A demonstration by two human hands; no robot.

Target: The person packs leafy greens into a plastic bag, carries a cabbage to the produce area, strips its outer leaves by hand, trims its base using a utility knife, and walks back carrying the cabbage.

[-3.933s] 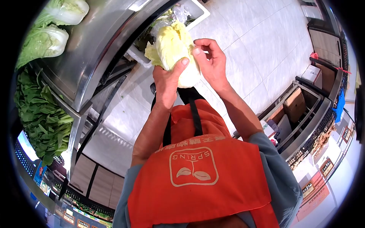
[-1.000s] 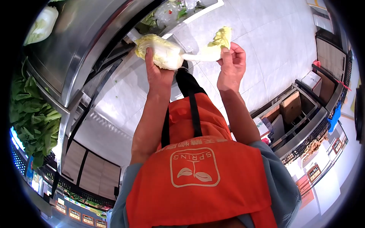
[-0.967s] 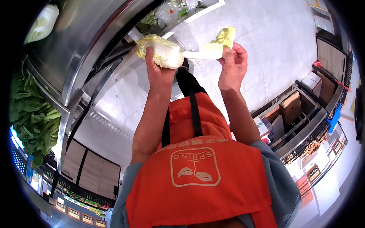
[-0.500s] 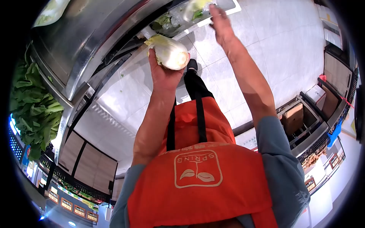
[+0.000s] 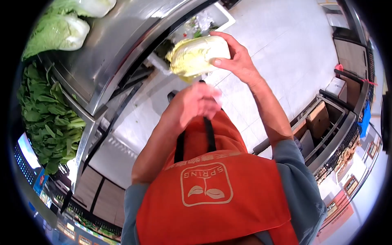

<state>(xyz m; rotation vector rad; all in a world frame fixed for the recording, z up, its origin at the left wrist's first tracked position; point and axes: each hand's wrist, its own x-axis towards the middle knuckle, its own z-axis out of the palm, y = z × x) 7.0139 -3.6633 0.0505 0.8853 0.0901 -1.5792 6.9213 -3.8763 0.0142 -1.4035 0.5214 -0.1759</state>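
Note:
A napa cabbage [image 5: 200, 55] with a white base and pale yellow leaves is in my right hand [image 5: 239, 61]. My thumb lies on its near side and my fingers go round the base end on the right. The leafy end points left. My left hand [image 5: 198, 102] is just below the cabbage, smeared by motion, and its fingers look bent. Whether it holds anything cannot be made out. Beyond the cabbage, a white bin [image 5: 222, 18] on the floor holds loose leaves and clear plastic.
On my left a steel counter [image 5: 122, 38] carries more napa cabbages [image 5: 67, 32]. Dark leafy greens [image 5: 53, 118] are heaped at its near end. Over on the right is a cart [image 5: 318, 130] with cardboard in it. Pale floor tiles [image 5: 281, 61] lie ahead.
The cabbage has passed from my left hand to my right, which came back from over the bin. My left hand has dropped lower and nearer to the apron. The view has shifted slightly.

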